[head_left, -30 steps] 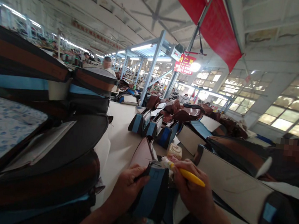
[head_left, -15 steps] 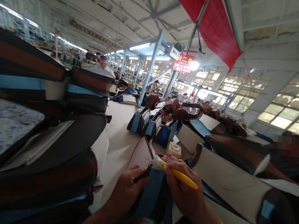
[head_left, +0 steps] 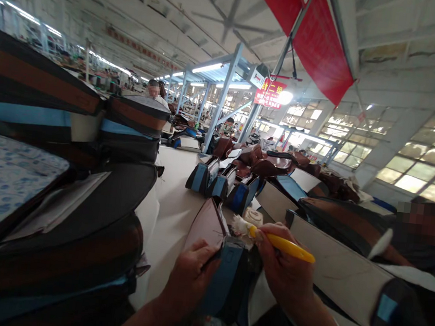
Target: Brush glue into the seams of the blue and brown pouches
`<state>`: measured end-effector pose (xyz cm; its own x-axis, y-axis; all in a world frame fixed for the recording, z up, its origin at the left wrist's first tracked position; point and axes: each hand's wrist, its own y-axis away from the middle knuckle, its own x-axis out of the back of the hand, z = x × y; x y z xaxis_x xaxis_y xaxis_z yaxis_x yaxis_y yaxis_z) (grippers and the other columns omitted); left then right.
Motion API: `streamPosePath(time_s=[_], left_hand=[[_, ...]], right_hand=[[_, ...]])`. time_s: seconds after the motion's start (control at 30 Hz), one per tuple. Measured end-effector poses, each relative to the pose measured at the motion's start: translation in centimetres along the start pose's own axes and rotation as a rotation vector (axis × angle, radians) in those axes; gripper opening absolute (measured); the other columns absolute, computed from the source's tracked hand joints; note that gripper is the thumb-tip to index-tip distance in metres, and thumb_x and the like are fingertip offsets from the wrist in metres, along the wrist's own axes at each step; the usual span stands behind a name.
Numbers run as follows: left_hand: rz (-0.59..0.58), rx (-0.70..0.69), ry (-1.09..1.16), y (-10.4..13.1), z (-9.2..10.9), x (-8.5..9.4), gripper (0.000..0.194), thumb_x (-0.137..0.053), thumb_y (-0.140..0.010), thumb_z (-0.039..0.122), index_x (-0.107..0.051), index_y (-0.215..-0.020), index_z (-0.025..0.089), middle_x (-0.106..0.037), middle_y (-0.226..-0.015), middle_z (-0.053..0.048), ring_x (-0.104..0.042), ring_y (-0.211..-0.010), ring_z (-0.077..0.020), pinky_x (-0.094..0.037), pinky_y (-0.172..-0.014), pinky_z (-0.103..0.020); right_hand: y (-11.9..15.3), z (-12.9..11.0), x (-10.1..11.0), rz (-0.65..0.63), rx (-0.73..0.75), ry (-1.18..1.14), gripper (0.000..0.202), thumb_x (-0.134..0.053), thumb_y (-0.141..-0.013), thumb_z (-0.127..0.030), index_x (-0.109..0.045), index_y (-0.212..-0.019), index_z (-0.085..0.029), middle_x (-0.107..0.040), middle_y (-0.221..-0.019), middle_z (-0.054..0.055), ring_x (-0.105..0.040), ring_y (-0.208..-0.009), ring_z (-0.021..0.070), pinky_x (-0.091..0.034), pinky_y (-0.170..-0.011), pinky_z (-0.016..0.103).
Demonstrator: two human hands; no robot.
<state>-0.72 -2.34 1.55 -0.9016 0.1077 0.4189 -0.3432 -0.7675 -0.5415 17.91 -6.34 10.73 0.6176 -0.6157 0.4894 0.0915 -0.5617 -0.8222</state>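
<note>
My left hand (head_left: 189, 272) grips the edge of a bag piece, its thumb and fingers pinched on the dark rim. The piece has a blue and black side panel (head_left: 219, 281) facing me and a pale pinkish flap (head_left: 207, 219) rising behind. In my right hand (head_left: 288, 278) is a brush (head_left: 288, 248) with a yellow handle and frayed white bristles. The bristles hover just right of the top edge of the blue side. Behind them sits a small pale yellowish container (head_left: 254, 217), partly covered by the brush and hand.
Tall stacks of black, brown and blue bag pieces (head_left: 119, 194) rise on the left. Along the white tabletop (head_left: 172, 179) stand several small blue and black bag pieces (head_left: 200, 177). More beige panels (head_left: 336, 255) lie at right, close to another person (head_left: 426, 260).
My right hand has moved the brush right and slightly up, off the edge of the bag piece. My left hand keeps its hold on the piece.
</note>
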Motion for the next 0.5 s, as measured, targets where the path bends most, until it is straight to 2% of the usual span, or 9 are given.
streamPosePath(time_s=[0.1, 0.2, 0.27, 0.33, 0.43, 0.5], left_hand=[[0.109, -0.221, -0.288, 0.3, -0.6, -1.1, 0.022, -0.044, -0.097, 0.021, -0.066, -0.1, 0.016, -0.061, -0.082, -0.006, -0.059, -0.075, -0.017, -0.047, -0.07, -0.028], [0.175, -0.398, -0.539, 0.3, -1.2, -1.9, 0.021, -0.044, -0.095, 0.015, -0.065, -0.099, 0.014, -0.062, -0.077, -0.007, -0.057, -0.069, -0.0191, -0.049, -0.065, -0.032], [0.163, -0.448, -0.624, 0.3, -1.4, -2.1, 0.019, -0.046, -0.093, 0.013, -0.064, -0.1, 0.012, -0.063, -0.079, -0.009, -0.058, -0.07, -0.021, -0.052, -0.066, -0.035], [0.132, -0.471, -0.656, 0.3, -1.4, -2.1, 0.019, -0.047, -0.092, 0.013, -0.063, -0.103, 0.01, -0.064, -0.083, -0.01, -0.059, -0.073, -0.0227, -0.053, -0.068, -0.039], [0.1, -0.48, -0.663, 0.4, -1.1, -2.1, 0.022, -0.045, -0.093, 0.013, -0.061, -0.107, 0.009, -0.064, -0.085, -0.01, -0.059, -0.075, -0.0231, -0.054, -0.068, -0.039], [0.093, -0.479, -0.672, 0.5, -0.7, -2.1, 0.022, -0.043, -0.094, 0.013, -0.062, -0.104, 0.011, -0.062, -0.084, -0.01, -0.057, -0.073, -0.0226, -0.053, -0.066, -0.039]], right_hand=[[-0.2, -1.0, 0.4, -0.07, 0.025, -0.078, 0.007, -0.057, -0.094, -0.021, -0.061, -0.1, -0.023, -0.067, -0.086, 0.003, -0.065, -0.076, 0.0178, -0.053, -0.072, 0.032], [-0.3, -1.5, 0.5, -0.207, 0.105, -0.087, 0.01, -0.053, -0.095, -0.019, -0.059, -0.102, -0.023, -0.069, -0.09, 0.005, -0.066, -0.083, 0.0205, -0.053, -0.085, 0.039], [-0.4, -1.4, 0.7, -0.271, 0.183, -0.025, 0.011, -0.052, -0.095, -0.015, -0.058, -0.101, -0.023, -0.068, -0.088, 0.005, -0.066, -0.082, 0.0199, -0.053, -0.083, 0.037], [-0.6, -1.3, 1.1, -0.264, 0.239, 0.044, 0.012, -0.052, -0.094, -0.013, -0.056, -0.099, -0.022, -0.066, -0.085, 0.004, -0.064, -0.078, 0.0181, -0.053, -0.074, 0.033], [-0.8, -1.2, 1.5, -0.244, 0.231, 0.059, 0.011, -0.053, -0.093, -0.013, -0.055, -0.1, -0.022, -0.065, -0.084, 0.003, -0.063, -0.076, 0.0171, -0.051, -0.069, 0.03], [-0.9, -1.2, 1.4, -0.314, 0.236, 0.033, 0.009, -0.053, -0.094, -0.014, -0.055, -0.098, -0.022, -0.065, -0.082, 0.002, -0.064, -0.076, 0.0176, -0.052, -0.073, 0.032]])
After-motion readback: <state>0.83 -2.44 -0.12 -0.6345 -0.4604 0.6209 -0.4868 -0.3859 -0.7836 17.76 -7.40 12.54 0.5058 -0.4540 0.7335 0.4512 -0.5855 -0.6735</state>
